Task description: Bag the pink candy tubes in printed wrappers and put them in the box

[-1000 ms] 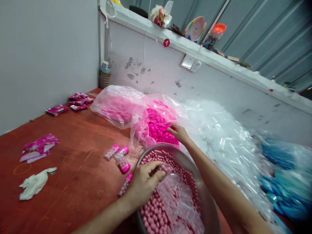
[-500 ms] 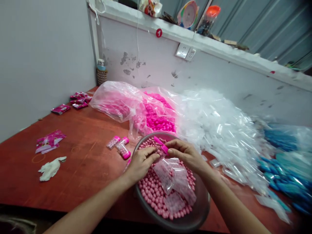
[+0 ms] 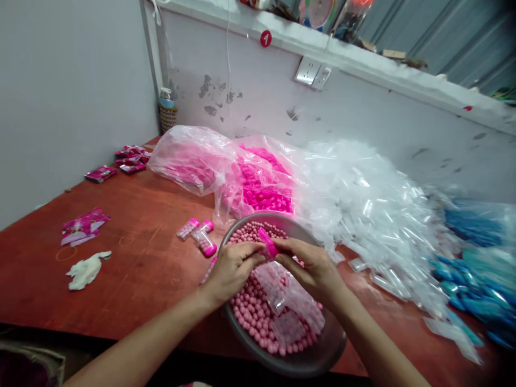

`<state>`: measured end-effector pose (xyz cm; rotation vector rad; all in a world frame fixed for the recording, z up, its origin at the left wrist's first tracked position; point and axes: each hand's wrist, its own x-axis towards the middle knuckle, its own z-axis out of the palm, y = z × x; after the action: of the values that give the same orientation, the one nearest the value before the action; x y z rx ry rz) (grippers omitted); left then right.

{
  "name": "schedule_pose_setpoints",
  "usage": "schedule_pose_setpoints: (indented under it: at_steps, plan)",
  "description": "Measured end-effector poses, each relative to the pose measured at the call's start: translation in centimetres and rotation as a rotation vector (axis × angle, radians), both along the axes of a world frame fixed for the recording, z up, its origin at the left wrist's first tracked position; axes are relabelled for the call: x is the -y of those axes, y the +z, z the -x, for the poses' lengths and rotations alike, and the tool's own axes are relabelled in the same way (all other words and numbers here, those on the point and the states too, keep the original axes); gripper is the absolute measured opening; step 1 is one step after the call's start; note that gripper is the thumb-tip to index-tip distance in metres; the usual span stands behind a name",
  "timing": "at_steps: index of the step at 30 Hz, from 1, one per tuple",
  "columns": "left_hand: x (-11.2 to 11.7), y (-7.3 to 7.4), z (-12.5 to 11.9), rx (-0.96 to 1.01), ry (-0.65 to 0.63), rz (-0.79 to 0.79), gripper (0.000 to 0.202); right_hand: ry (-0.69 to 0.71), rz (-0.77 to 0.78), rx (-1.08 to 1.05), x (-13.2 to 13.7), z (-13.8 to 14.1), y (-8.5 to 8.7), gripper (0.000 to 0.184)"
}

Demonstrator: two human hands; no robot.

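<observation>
Over the bowl, my left hand (image 3: 236, 269) is closed, thumb and fingers pinching a small clear plastic container that they mostly hide. My right hand (image 3: 312, 266) pinches a bright pink flip cap (image 3: 267, 243) at the container's end; how far it is seated I cannot tell. Beneath both hands, a dark grey bowl (image 3: 338, 344) holds many pink beads (image 3: 258, 328). Several empty clear containers (image 3: 288, 327) lie on the beads. Left of the bowl, several bead-filled containers with pink caps (image 3: 206, 244) rest on the red table.
Behind the bowl lies a plastic bag of pink caps (image 3: 266, 199). A large heap of clear containers (image 3: 371, 209) spreads to the right, beside blue pieces (image 3: 471, 285). On the left are pink printed packets (image 3: 84, 226), a crumpled white cloth (image 3: 86, 270) and rubber bands.
The pink cap has turned more upright between my hands. My right hand has come slightly nearer and covers more of the containers in the bowl. The camera view has tilted slightly downward.
</observation>
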<state>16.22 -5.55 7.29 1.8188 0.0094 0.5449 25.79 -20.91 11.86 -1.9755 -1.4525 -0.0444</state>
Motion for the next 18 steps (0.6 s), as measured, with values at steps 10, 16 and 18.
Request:
schedule_pose_setpoints:
  at_steps: [10,16,18]
  plan:
    - [0.0,-1.0,0.5,0.102,-0.016,-0.298,0.022,0.088,-0.002,0.271,0.0,0.6,-0.7,0.018]
    - [-0.1,-0.2,0.1,-0.03,-0.197,-0.122,0.018,0.162,0.239,0.344,0.0,0.1,1.9,0.049]
    - [0.0,-0.1,0.0,-0.056,-0.243,-0.058,0.018,0.221,0.349,0.453,-0.3,0.4,3.4,0.058]
